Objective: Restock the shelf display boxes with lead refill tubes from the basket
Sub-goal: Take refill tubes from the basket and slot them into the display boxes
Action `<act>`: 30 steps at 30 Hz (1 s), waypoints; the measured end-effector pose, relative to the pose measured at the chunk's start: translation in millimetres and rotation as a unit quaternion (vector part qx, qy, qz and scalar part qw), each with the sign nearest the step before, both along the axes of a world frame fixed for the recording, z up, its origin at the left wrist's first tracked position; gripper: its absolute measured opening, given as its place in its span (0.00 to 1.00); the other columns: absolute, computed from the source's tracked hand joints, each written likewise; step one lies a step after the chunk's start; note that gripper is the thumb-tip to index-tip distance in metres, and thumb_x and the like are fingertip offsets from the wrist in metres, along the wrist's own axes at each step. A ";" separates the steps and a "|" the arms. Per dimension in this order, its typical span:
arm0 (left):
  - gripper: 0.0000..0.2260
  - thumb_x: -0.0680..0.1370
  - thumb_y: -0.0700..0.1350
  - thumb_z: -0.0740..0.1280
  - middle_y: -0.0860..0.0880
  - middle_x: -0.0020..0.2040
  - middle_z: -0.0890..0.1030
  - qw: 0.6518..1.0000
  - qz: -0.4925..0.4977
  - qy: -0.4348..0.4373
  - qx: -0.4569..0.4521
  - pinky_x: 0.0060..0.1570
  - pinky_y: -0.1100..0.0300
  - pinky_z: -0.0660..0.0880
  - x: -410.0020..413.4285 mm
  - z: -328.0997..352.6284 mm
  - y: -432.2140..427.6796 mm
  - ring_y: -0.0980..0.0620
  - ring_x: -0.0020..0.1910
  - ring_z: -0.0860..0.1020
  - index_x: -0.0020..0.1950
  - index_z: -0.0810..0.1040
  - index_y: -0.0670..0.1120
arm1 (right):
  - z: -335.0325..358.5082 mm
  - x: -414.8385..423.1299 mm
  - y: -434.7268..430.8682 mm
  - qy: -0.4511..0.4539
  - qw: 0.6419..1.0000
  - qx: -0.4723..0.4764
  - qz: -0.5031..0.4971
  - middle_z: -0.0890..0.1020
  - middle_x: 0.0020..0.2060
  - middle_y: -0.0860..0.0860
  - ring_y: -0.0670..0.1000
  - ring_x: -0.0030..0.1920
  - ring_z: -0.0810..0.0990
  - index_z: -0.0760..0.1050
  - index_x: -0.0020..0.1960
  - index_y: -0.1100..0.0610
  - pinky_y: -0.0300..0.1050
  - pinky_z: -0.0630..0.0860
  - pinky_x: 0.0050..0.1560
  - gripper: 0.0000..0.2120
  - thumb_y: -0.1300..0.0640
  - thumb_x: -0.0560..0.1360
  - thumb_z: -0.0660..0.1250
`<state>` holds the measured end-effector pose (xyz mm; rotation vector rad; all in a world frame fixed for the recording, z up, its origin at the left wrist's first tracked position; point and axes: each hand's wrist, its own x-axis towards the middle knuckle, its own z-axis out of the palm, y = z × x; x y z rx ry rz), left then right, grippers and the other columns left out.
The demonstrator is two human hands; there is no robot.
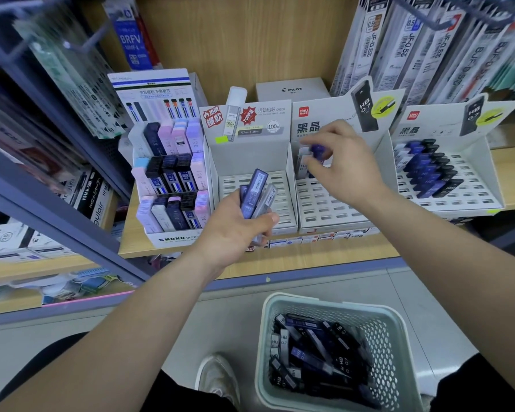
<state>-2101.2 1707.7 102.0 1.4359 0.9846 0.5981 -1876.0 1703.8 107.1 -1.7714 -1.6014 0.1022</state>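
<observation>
**One blue tube going into the back row**

I am in the middle of the placing step. My right hand (345, 165) pinches a single blue tube (320, 150) between thumb and fingertips, the other fingers loosely curled. It hovers over the back left corner of the middle display box (324, 203). A few standing tubes (303, 166) already sit there; the rest of the slotted tray is bare.

My left hand (235, 230) is curled round a bundle of tubes (256, 191), about three, held upright in front of the grey box (283, 200), which has nothing in its slots. The right-hand box (470, 185) is filled on its left side only. Down by my feet the basket (399, 322) holds a deep heap of loose tubes (309, 352), so I judge the task to be far from done.

Next I need to line the tube's lower end up with the free slot just beside the standing ones and press it straight down. If it goes in tilted, it may knock its neighbours over. After that I would take the next tube from my left hand.
</observation>
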 end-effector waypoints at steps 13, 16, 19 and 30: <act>0.07 0.78 0.38 0.71 0.51 0.32 0.76 0.998 -0.047 -0.029 -0.001 0.33 0.63 0.76 12.1 6.5 -9.5 0.55 0.30 0.74 0.54 0.76 0.43 | 22.2 -44.3 -39.3 0.309 0.922 -0.188 0.141 0.82 0.34 0.59 0.51 0.32 0.80 0.78 0.49 0.64 0.46 0.80 0.36 0.10 0.57 0.77 0.71; 0.04 0.79 0.42 0.69 0.54 0.33 0.78 0.998 -0.045 -0.034 0.000 0.33 0.61 0.77 13.0 7.4 -9.6 0.54 0.31 0.76 0.52 0.76 0.45 | 23.5 -39.6 -40.8 0.354 0.905 -0.189 0.141 0.83 0.33 0.56 0.50 0.32 0.81 0.79 0.48 0.62 0.45 0.81 0.38 0.07 0.58 0.77 0.71; 0.04 0.80 0.44 0.69 0.57 0.33 0.78 0.998 -0.046 -0.040 0.001 0.33 0.59 0.77 14.3 7.1 -8.1 0.52 0.33 0.76 0.51 0.75 0.46 | 25.6 -37.1 -42.8 0.377 0.897 -0.191 0.132 0.83 0.33 0.54 0.51 0.32 0.81 0.79 0.47 0.60 0.44 0.80 0.38 0.04 0.59 0.77 0.72; 0.10 0.81 0.52 0.64 0.48 0.43 0.78 0.998 -0.035 -0.042 -0.029 0.33 0.57 0.76 24.4 12.0 -12.8 0.52 0.32 0.76 0.52 0.74 0.46 | 28.2 -25.5 -53.9 0.471 0.856 -0.183 0.110 0.83 0.36 0.57 0.53 0.35 0.82 0.79 0.45 0.60 0.46 0.82 0.41 0.03 0.65 0.77 0.70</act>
